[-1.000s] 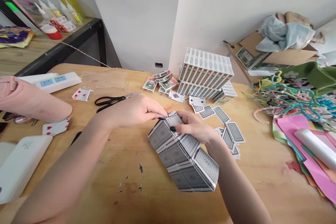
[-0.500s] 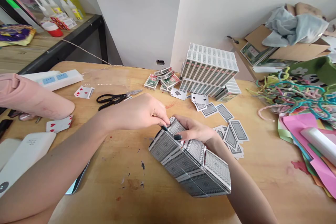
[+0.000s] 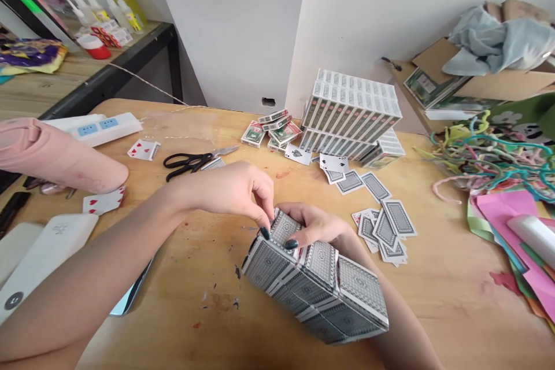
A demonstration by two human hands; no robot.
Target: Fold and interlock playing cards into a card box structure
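A long box built of grey-backed playing cards (image 3: 321,259) is tilted above the table in front of me. My right hand (image 3: 318,225) grips it from the far side, its dark-nailed thumb pressed on the upper face. At the box's left end, my left hand (image 3: 238,192) pinches the edge between thumb and fingers, near an end card (image 3: 285,227). What lies between those fingertips is partly hidden. Loose cards (image 3: 385,228) lie face down on the table to the right of my right hand. Black-handled scissors (image 3: 188,162) rest beyond my left forearm.
Stacked card packs (image 3: 351,113) stand at the back, with smaller packs (image 3: 277,130) beside them. On the left are a pink roll (image 3: 65,156), a power strip (image 3: 108,125) and a white device (image 3: 52,254). Pipe cleaners (image 3: 494,156) and coloured sheets (image 3: 511,237) lie on the right.
The box and both hands sit slightly lower in view. My left thumb has shifted a little down and left along the box's end. The view itself has moved slightly.
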